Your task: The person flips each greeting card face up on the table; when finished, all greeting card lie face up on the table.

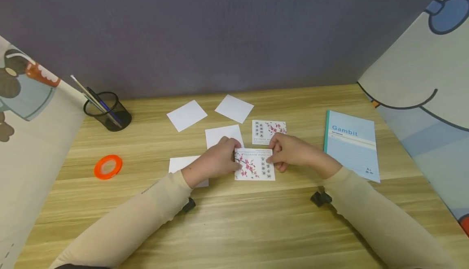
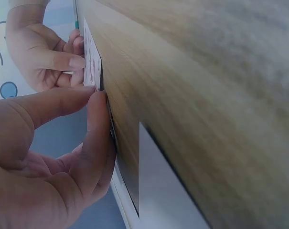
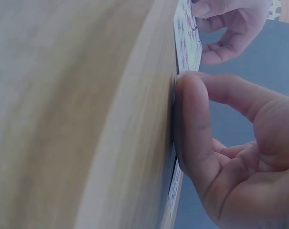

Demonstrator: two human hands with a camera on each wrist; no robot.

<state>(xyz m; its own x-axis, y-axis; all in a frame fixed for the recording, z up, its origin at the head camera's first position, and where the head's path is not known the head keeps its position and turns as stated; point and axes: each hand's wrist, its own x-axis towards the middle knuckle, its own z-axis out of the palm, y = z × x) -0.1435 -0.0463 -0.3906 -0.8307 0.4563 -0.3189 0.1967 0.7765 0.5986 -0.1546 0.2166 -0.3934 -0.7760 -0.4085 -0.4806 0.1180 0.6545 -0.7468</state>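
The card is right between the person's hands, over the table. The left hand pinches its left edge between thumb and fingers; the right hand likewise pinches its right edge.

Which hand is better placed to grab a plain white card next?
Probably the left hand: it is beside a white card, with the right hand farther off, across the printed card both hold. The left would need to let go first.
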